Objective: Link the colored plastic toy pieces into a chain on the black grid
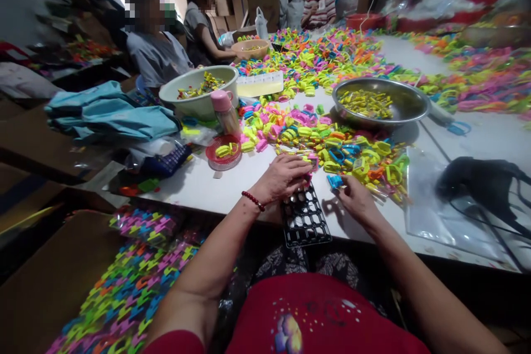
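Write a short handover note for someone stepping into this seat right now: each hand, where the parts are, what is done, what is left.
Left hand: resting on the far end of the black grid tray, fingers curled over a small piece.
Right hand: beside the tray, fingers at a blue clip.
Loose coloured clips are heaped just beyond; steel bowl holds yellow pieces.
Done: top tray holes look filled.
Left: most holes still open.

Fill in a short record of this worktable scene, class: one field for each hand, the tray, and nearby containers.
left hand: resting on the top end of the black plastic grid tray
right hand: fingertips at a blue plastic clip
tray: overhangs the white table's edge
containers: round steel bowl, pale green plastic basin
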Demonstrator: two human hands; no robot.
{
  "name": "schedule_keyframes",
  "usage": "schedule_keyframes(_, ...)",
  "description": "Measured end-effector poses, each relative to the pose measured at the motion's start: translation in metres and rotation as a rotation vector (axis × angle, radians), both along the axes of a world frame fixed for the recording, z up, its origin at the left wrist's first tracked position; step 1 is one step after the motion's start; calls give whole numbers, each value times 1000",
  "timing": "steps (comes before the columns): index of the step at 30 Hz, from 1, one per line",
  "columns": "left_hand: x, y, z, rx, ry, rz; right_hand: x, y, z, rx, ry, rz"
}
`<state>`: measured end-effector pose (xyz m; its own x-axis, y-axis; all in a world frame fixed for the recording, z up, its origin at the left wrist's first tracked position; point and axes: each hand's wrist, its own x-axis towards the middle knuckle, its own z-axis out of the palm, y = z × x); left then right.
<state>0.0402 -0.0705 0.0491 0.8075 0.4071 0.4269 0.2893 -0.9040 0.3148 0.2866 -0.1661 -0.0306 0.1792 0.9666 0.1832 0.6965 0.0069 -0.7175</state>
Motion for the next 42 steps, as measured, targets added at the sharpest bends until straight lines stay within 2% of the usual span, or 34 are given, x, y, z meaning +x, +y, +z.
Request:
schedule_keyframes(3, 0, 2, -3, -25, -20, -37, -21, 9, 2, -59, 386, 92)
schedule_keyframes(6, -1, 3, -7, -57, -10, -37, -39, 16, 0, -90, 525, 90)
schedule_keyframes(10, -3, 2, -10, -70, -3, -26, -47, 19, -6, -115, 270, 69)
schedule_keyframes(16, -4, 1, -10, -99, -15, -18, -37, 22, -3, -11, -1, 232)
schedule_keyframes(22, -3, 2, -7, -107, 17, -27, -35, 31, -1, -14, 40, 298)
schedule_keyframes(30, -1, 7, -8, -87, 53, -28, -39, 39, -10, 45, 1, 375)
schedule_keyframes(34, 1, 3, 1, -2, 54, -6, -42, 25, -7, 48, 3, 338)
schedule_keyframes(37, -9, -19, 6, 99, -56, 87, -20, 4, -3, 99, -57, 242)
schedule_keyframes(40, -30, -54, -6, 152, -243, 207, 21, -18, -2, 132, -361, -27)
schedule_keyframes(42, -44, -76, -23, 140, -272, 254, 45, -26, 1, 53, -625, -179)
